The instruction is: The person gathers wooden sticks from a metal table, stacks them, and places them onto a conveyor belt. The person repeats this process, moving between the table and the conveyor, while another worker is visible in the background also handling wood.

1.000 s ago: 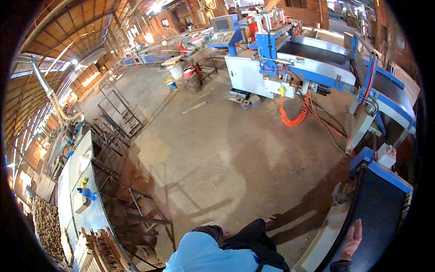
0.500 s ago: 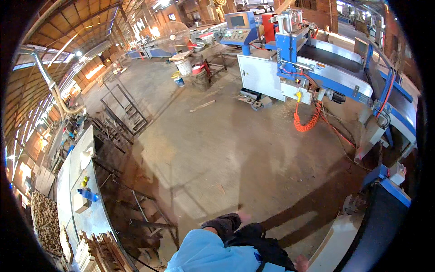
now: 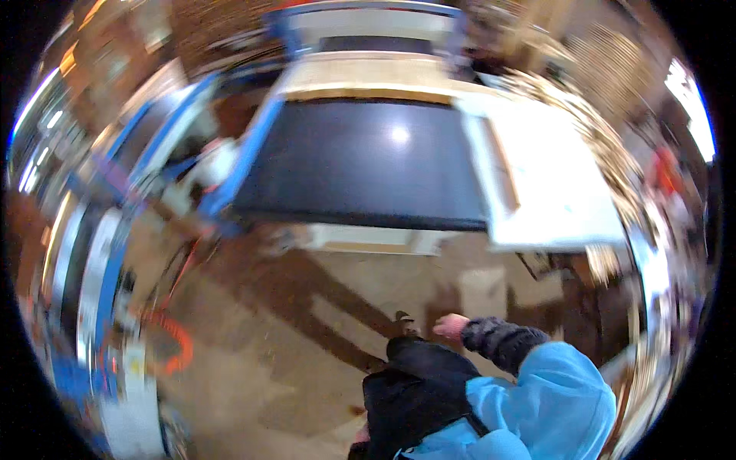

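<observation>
Blue-and-white machinery (image 3: 98, 287) stands at far left in a workshop, blurred, an orange coiled hose (image 3: 180, 349) looping just beside it over the brown concrete floor (image 3: 253, 383). Farther back, a blue-edged conveyor (image 3: 162, 123) angles away. Near the center, a black-topped table (image 3: 360, 165) with a blue left edge faces the worker, a pale wooden board (image 3: 368, 74) lying across its far end; a long shadow (image 3: 326, 295) falls on the floor before it. At the lower edge, the left hand (image 3: 362, 435) shows only in part beside black clothing (image 3: 418, 391); whether its fingers are apart or together cannot be told. The right hand (image 3: 451, 326), below a dark cuff and light blue sleeve (image 3: 567, 383), hangs over the floor, apart from the table; blur hides whether its fingers are spread or curled. Along the table's right side, a white panel (image 3: 560, 176) bears 1 narrow brown strip (image 3: 502, 165). Beyond it lie pale wood strips (image 3: 571, 100), with a blurred red shape (image 3: 665, 172) at far right.
</observation>
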Demonstrator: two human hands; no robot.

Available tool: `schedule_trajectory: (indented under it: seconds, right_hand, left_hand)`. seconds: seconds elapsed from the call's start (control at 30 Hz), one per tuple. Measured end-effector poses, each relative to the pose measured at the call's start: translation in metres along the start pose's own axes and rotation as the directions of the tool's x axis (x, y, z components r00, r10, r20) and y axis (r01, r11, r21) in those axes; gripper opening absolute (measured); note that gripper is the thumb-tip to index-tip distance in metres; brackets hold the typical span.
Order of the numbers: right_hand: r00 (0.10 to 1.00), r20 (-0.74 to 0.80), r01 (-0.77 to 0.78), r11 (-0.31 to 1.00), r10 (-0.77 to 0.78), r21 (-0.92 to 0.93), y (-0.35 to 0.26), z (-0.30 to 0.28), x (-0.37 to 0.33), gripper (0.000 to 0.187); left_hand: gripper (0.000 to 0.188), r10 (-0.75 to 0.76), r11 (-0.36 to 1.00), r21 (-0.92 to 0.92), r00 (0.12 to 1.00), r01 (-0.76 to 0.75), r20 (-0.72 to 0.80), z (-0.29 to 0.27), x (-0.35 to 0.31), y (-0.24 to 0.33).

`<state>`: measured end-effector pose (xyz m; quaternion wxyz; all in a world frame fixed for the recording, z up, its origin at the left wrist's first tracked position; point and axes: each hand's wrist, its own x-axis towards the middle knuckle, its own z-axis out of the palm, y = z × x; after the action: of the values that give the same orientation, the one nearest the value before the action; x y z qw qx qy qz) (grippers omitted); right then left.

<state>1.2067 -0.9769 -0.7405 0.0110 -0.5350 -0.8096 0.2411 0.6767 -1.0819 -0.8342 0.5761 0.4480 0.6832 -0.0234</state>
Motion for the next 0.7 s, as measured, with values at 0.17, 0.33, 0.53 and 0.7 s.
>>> schedule_trajectory:
  seconds: [0.17,0.33,0.53,0.7]
  right_hand:
    - [0.895,-0.001,-0.427,0.858,0.446,0.284,-0.051,0.022,-0.125,0.024]
    - [0.684,0.212,-0.721,0.603,0.698,0.342,-0.087,0.116,-0.231,0.022]
    - [0.467,0.286,-0.816,0.283,0.837,0.504,-0.12,0.142,-0.336,0.039]
    - [0.17,0.322,-0.754,-0.088,0.932,0.651,-0.1,0.185,-0.412,0.041]
  left_hand:
    - [0.016,0.063,0.951,0.284,0.979,-0.119,0.196,-0.032,0.005,0.037]
    - [0.017,-0.02,0.949,0.306,0.951,-0.08,0.31,-0.068,0.042,0.098]
    - [0.023,-0.149,0.983,0.119,0.986,0.138,0.081,-0.025,0.086,0.222]
    - [0.031,-0.054,0.941,0.329,0.994,0.084,-0.098,0.154,0.099,0.308]
